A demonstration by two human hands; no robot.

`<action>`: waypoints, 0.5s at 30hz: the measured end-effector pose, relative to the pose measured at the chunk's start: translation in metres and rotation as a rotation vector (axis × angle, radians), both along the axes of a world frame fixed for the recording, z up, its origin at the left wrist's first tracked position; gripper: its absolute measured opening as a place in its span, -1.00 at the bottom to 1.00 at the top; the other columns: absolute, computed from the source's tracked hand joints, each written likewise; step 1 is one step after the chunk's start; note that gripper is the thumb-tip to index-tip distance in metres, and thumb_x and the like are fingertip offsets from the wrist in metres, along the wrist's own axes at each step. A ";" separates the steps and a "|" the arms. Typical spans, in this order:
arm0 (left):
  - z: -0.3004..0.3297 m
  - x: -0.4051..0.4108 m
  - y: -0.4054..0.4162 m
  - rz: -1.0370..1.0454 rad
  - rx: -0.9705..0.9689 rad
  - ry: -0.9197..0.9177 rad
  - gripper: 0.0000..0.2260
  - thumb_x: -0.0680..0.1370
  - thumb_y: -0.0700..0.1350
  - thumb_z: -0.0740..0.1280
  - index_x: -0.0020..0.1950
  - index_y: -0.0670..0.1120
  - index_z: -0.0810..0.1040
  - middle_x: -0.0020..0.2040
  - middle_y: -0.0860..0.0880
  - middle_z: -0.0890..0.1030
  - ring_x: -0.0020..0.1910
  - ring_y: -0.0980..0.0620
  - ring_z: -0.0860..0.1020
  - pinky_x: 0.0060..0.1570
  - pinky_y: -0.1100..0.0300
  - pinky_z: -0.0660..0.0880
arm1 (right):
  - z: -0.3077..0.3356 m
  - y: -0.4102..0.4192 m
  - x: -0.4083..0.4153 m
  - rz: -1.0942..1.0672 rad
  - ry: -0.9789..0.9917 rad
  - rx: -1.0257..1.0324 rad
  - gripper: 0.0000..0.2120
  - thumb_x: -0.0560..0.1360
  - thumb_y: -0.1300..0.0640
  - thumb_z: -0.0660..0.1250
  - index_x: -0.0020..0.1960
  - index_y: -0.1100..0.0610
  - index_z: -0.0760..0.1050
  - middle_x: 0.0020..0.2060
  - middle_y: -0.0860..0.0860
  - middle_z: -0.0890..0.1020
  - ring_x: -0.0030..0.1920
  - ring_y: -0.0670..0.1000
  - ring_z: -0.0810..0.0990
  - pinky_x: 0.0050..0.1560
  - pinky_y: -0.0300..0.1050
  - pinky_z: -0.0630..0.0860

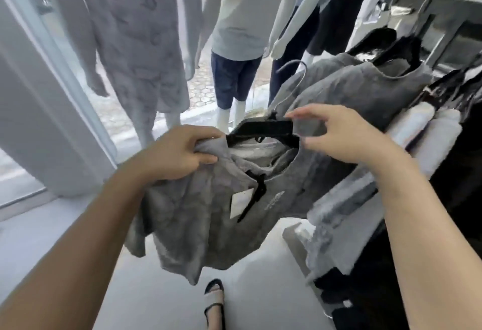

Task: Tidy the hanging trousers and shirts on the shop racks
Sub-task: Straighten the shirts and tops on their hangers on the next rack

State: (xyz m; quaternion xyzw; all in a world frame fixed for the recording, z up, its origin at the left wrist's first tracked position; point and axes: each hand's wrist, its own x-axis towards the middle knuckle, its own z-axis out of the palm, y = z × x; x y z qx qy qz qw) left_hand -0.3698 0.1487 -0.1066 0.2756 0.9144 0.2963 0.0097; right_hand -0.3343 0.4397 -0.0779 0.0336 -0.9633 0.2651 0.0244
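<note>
The person is standing at the end of the shop rack (440, 42), and both hands are working on a grey shirt (198, 215) held out in front of the body. The left hand (180, 152) is bunching the shirt's shoulder fabric, fingers curled tight around it, thumb pressing in from below. The right hand (336, 134) is reaching for the black hanger (263, 129) that is sitting in the shirt's neck opening; its forefinger and thumb are spread fairly wide and closing around the hanger's right end, the fingertip touching it, though motion blur is making it hard to tell whether it is truly gripping yet. A white tag (240, 204) is dangling on the shirt's front beside a black cord. The shirt is hanging free above the pale floor (260, 290), just left of the rack's other garments, where more grey shirts (365, 87) are lying draped over the rail. Beyond, three mannequins (234, 16) are standing in pale tops by the shop window. Down below, a sandalled foot (215, 303) is showing at the bottom edge.
</note>
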 end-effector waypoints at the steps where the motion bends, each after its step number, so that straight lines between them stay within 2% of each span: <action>1: 0.007 0.001 -0.015 0.011 -0.012 -0.003 -0.58 0.43 -0.21 0.49 0.27 -0.02 0.56 0.01 0.31 0.54 -0.03 0.44 0.45 0.07 0.56 0.32 | -0.003 -0.013 -0.002 0.096 -0.067 -0.020 -0.46 0.39 0.06 0.47 0.31 -0.27 0.45 0.19 -0.23 0.57 0.16 -0.14 0.55 0.15 -0.17 0.46; 3: 0.021 0.001 -0.044 0.060 -0.017 -0.039 -0.57 0.42 -0.19 0.51 0.25 0.07 0.57 0.01 0.35 0.53 0.03 0.40 0.49 0.13 0.43 0.38 | -0.012 -0.037 -0.010 0.175 -0.080 -0.141 -0.48 0.34 -0.01 0.54 0.25 -0.26 0.49 0.12 -0.25 0.63 0.18 -0.23 0.55 0.21 -0.14 0.47; 5: 0.031 0.001 -0.070 0.090 -0.004 -0.073 -0.56 0.41 -0.21 0.52 0.17 0.21 0.57 0.00 0.33 0.61 0.00 0.39 0.54 0.09 0.41 0.42 | -0.020 -0.060 -0.019 0.194 -0.008 -0.289 -0.72 0.37 -0.04 0.53 0.06 -0.19 0.60 -0.07 -0.22 0.69 -0.01 -0.32 0.60 0.10 -0.21 0.47; 7: 0.037 0.000 -0.090 0.113 -0.023 -0.077 -0.55 0.40 -0.22 0.52 0.14 0.24 0.58 -0.04 0.34 0.63 0.02 0.37 0.56 0.08 0.39 0.44 | -0.021 -0.081 -0.026 0.209 0.054 -0.316 -0.92 0.46 -0.02 0.46 -0.05 -0.11 0.61 -0.18 -0.18 0.69 -0.18 -0.27 0.59 -0.05 -0.22 0.46; 9: 0.036 -0.002 -0.106 0.194 -0.053 -0.065 -0.55 0.40 -0.19 0.53 0.18 0.21 0.58 0.03 0.27 0.63 0.09 0.27 0.56 0.10 0.37 0.41 | -0.021 -0.099 -0.032 0.244 0.095 -0.301 -0.93 0.51 0.02 0.41 -0.02 -0.05 0.61 -0.19 -0.15 0.68 -0.14 -0.13 0.61 -0.08 -0.22 0.47; 10: 0.035 -0.003 -0.112 0.238 -0.070 -0.057 -0.55 0.40 -0.18 0.53 0.22 0.17 0.57 0.06 0.22 0.62 0.11 0.22 0.55 0.10 0.37 0.38 | -0.020 -0.107 -0.034 0.256 0.111 -0.305 -0.96 0.52 0.03 0.40 -0.04 -0.06 0.60 -0.20 -0.14 0.66 -0.12 -0.10 0.60 -0.09 -0.29 0.44; 12: 0.031 -0.004 -0.121 0.294 -0.106 -0.050 -0.57 0.40 -0.17 0.53 0.23 0.09 0.59 0.07 0.14 0.62 0.10 0.16 0.53 0.05 0.37 0.35 | -0.022 -0.118 -0.036 0.277 0.127 -0.320 -0.87 0.53 0.05 0.39 -0.14 -0.18 0.55 -0.22 -0.16 0.64 -0.15 -0.11 0.57 -0.15 -0.38 0.41; 13: 0.029 -0.003 -0.124 0.306 -0.118 -0.045 -0.60 0.40 -0.18 0.53 0.20 0.06 0.60 0.05 0.10 0.63 0.08 0.13 0.53 0.01 0.38 0.36 | -0.024 -0.123 -0.036 0.285 0.117 -0.333 -0.83 0.53 0.05 0.38 -0.17 -0.20 0.52 -0.22 -0.16 0.63 -0.15 -0.11 0.57 -0.13 -0.35 0.42; 15: 0.027 0.001 -0.128 0.322 -0.137 -0.027 -0.66 0.40 -0.19 0.52 0.14 0.02 0.63 0.02 0.04 0.65 0.06 0.08 0.54 -0.03 0.40 0.38 | -0.030 -0.130 -0.039 0.293 0.094 -0.353 -0.89 0.53 0.05 0.39 -0.11 -0.16 0.57 -0.21 -0.12 0.64 -0.13 -0.07 0.60 -0.08 -0.22 0.46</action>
